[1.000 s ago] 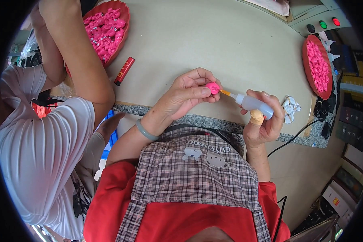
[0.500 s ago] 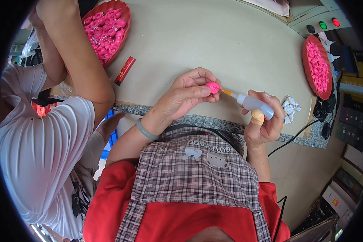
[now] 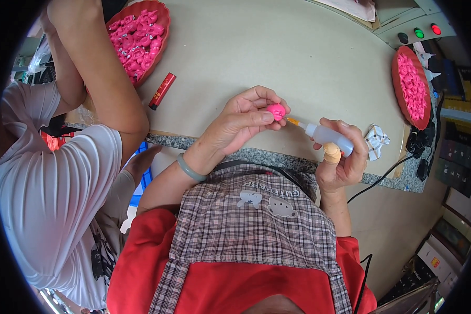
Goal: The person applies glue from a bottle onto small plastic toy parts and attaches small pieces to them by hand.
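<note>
My left hand (image 3: 244,118) pinches a small round pink plastic piece (image 3: 275,111) between thumb and fingers, above the table's front edge. In my right hand (image 3: 340,154) is a translucent squeeze bottle (image 3: 324,137) with an orange needle tip (image 3: 293,122). The tip points at the pink piece from the right, close to it; whether they touch I cannot tell. A tan finger cover (image 3: 332,153) sits on the right thumb, which presses against the bottle. Part of the pink piece is hidden behind the left fingers.
A red tray (image 3: 166,31) of pink pieces stands at the far left, and another red tray (image 3: 399,78) at the right. A red tube (image 3: 163,91) lies on the table (image 3: 277,47). Crumpled cloth (image 3: 376,141) is by my right hand. Close on my left sits a co-worker (image 3: 57,193).
The squeeze bottle and my right hand have shifted slightly left. The pink piece has turned a little in my left fingers. The co-worker's arm stays in place.
</note>
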A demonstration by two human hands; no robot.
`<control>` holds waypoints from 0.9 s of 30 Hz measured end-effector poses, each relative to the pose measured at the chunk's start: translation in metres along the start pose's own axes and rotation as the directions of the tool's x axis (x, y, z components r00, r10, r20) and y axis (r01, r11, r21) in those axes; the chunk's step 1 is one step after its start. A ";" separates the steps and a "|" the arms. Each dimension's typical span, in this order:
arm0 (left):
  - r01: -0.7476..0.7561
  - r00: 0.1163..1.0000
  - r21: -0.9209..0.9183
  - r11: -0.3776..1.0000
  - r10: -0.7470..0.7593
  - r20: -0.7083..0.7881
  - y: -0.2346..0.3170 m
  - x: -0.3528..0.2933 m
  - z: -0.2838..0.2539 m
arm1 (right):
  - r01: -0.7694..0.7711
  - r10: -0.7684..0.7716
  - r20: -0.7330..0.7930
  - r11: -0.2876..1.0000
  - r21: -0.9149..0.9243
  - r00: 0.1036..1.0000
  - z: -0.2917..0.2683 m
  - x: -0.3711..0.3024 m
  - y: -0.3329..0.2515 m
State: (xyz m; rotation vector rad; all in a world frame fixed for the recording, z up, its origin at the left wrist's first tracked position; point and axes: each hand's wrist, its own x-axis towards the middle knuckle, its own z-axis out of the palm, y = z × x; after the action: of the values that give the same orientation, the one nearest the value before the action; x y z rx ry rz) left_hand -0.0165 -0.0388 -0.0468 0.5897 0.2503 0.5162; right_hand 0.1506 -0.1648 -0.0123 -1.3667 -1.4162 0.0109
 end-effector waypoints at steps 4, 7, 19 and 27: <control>0.008 1.000 0.006 1.000 -0.008 0.000 0.000 0.000 0.001 | -0.059 0.061 -0.019 0.995 0.079 0.998 0.003 -0.002 0.001; 0.008 1.000 0.011 1.000 -0.008 -0.003 -0.001 0.000 0.001 | -0.078 0.086 -0.056 0.989 0.129 0.995 0.005 -0.003 0.003; -0.008 1.000 0.021 1.000 0.008 0.000 -0.003 0.000 -0.001 | -0.085 0.097 -0.069 0.983 0.160 0.993 0.007 -0.004 0.004; -0.020 1.000 0.021 1.000 0.020 0.009 -0.003 0.000 -0.001 | -0.088 0.096 -0.048 0.985 0.151 0.994 0.005 -0.001 0.002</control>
State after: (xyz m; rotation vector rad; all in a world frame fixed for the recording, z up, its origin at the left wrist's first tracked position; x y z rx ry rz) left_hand -0.0159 -0.0407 -0.0495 0.6150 0.2419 0.5312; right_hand 0.1483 -0.1620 -0.0160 -1.2978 -1.2789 0.1361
